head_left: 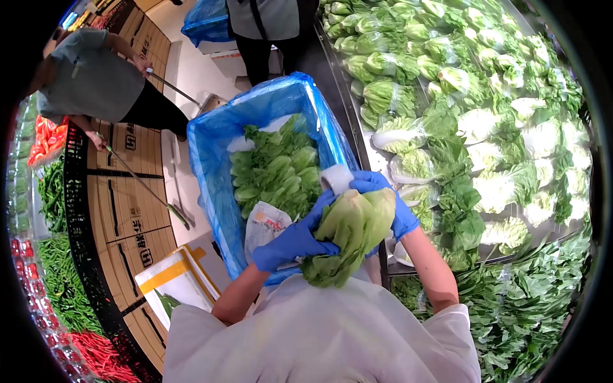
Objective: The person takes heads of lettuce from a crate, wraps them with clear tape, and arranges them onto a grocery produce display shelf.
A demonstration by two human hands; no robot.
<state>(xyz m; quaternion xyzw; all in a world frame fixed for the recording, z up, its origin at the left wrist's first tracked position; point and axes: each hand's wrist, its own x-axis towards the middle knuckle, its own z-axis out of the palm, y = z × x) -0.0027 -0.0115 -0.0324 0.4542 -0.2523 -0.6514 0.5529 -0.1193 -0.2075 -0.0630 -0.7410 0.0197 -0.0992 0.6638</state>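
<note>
In blue gloves, my two hands hold a head of green lettuce [351, 223] in front of my chest, its pale cut base pointing away from me. My left hand [297, 239] wraps the leafy left side, fingers curled round it. Over the right side and the base lies my right hand [393, 204], its fingers bent. A white roll of tape [337, 179] sits between the fingertips of both hands; which hand bears it I cannot tell. Below stands a crate lined with blue plastic [214, 153], with several lettuces [278, 166] inside and a printed white bag [263, 230] at its near edge.
On the right, a display shelf [364, 150] carries rows of lettuces and cabbages [485, 134], with loose leafy greens [511, 306] nearer me. A person [96, 76] with a long-handled dustpan stands left; another person [268, 25] stands ahead. A white foam box [175, 277] lies at lower left.
</note>
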